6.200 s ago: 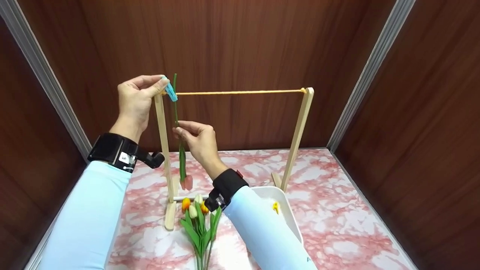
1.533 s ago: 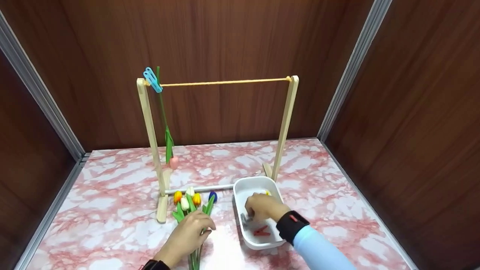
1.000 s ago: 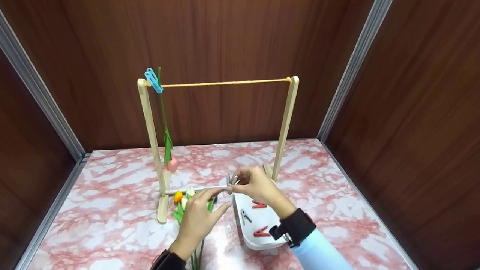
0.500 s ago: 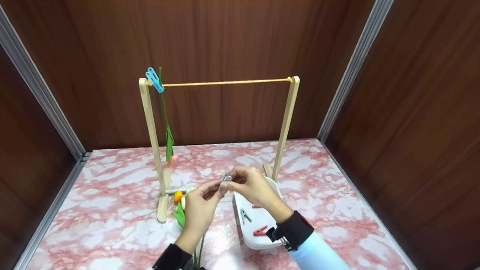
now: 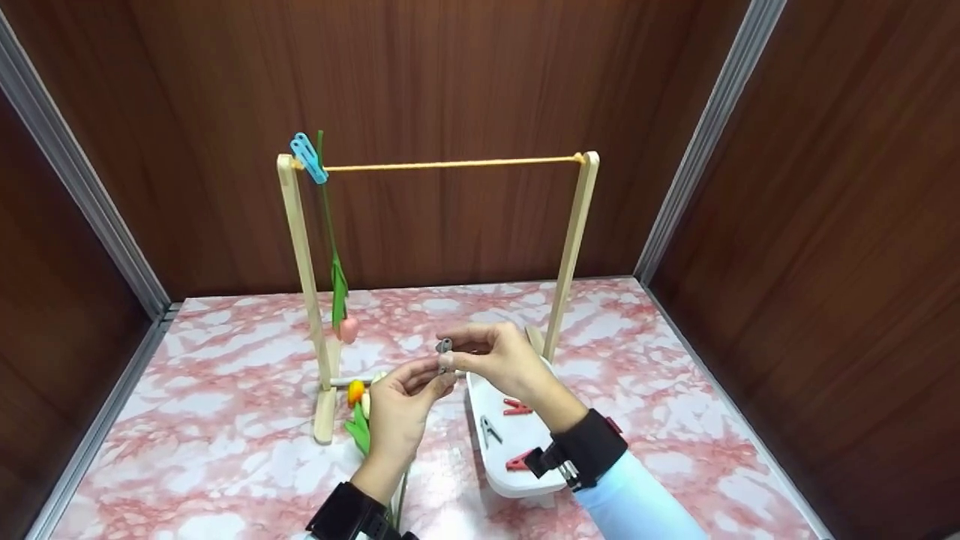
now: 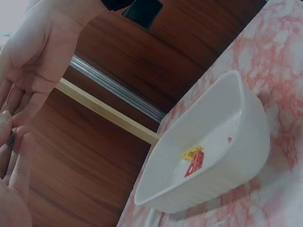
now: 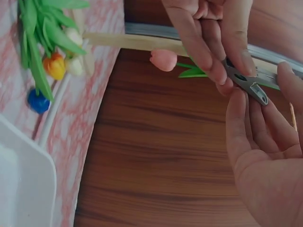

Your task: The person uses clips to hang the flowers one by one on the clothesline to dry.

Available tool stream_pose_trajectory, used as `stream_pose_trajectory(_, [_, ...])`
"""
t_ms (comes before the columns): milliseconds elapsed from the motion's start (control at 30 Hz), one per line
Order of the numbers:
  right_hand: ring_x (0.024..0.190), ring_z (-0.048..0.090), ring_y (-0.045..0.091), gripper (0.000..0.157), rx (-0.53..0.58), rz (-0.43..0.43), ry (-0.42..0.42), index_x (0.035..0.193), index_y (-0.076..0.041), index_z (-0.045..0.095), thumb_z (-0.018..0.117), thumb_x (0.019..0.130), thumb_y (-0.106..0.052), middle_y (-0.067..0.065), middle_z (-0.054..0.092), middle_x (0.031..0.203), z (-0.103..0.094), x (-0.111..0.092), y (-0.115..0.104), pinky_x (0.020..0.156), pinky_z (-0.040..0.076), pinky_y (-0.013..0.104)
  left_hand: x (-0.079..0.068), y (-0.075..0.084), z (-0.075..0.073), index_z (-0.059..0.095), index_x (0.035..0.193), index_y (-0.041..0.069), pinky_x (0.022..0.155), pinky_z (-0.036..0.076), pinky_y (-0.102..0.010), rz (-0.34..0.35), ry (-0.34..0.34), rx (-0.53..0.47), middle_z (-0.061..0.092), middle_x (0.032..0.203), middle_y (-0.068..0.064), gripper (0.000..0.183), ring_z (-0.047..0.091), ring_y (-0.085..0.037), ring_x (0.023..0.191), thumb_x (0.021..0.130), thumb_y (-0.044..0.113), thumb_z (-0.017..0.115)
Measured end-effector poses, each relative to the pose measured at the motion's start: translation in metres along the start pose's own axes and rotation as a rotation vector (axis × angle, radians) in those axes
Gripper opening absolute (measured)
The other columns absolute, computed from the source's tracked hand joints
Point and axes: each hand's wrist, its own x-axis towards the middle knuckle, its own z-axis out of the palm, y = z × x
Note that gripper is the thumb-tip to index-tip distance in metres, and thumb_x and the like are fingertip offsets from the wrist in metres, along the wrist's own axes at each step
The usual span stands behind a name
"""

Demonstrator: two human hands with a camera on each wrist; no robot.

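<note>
A grey clothespin (image 7: 246, 84) is held in the air between both hands, above the table and left of the tray. My left hand (image 5: 401, 412) pinches its lower part between thumb and fingers. My right hand (image 5: 514, 367) has thumb and fingers about the upper end. Behind them, a pink tulip (image 5: 349, 330) hangs head down, its stem fixed by a blue clothespin (image 5: 309, 159) to the orange string (image 5: 450, 164). The bunch of tulips (image 7: 52, 64), with orange, white and blue heads, lies on the table, partly hidden by my left hand in the head view.
Wooden posts (image 5: 300, 240) carry the string, with a white bar (image 5: 352, 382) low between them. The white tray (image 5: 517, 491) holds red clothespins (image 5: 517, 407), another grey clothespin (image 5: 490, 430) and a yellow one (image 6: 189, 154). Brown panels stand around the table.
Both hands have left the blue clothespin, and the pink tulip hangs free. My right hand took a grey clothespin from the tray; my left hand moved from the bunch to meet it.
</note>
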Motion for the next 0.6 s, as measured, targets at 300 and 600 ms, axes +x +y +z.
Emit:
stream_pose_trajectory(300, [0.097, 0.077, 0.002, 0.031, 0.034, -0.013, 0.039, 0.123, 0.003, 0.08, 0.084, 0.094, -0.009, 0.023, 0.081, 0.12, 0.0007, 0.0012, -0.0019, 0.087, 0.063, 0.017, 0.0003, 0.0021, -0.0009, 0.075, 0.118, -0.012, 0.084, 0.069, -0.027, 0.008, 0.005, 0.033, 0.084, 0.105, -0.021, 0.031, 0.081, -0.007, 0.089, 0.09, -0.002, 0.085])
stream_pose_trajectory(600, [0.083, 0.078, 0.0, 0.016, -0.085, -0.048, 0.155, 0.105, -0.006, 0.088, 0.087, 0.093, -0.016, 0.014, 0.085, 0.102, -0.0005, 0.0035, -0.0071, 0.077, 0.063, 0.015, -0.0005, 0.0054, -0.0083, 0.074, 0.123, -0.012, 0.091, 0.068, -0.025, 0.017, -0.09, 0.016, 0.083, 0.115, -0.022, 0.043, 0.081, -0.008, 0.098, 0.084, -0.005, 0.089])
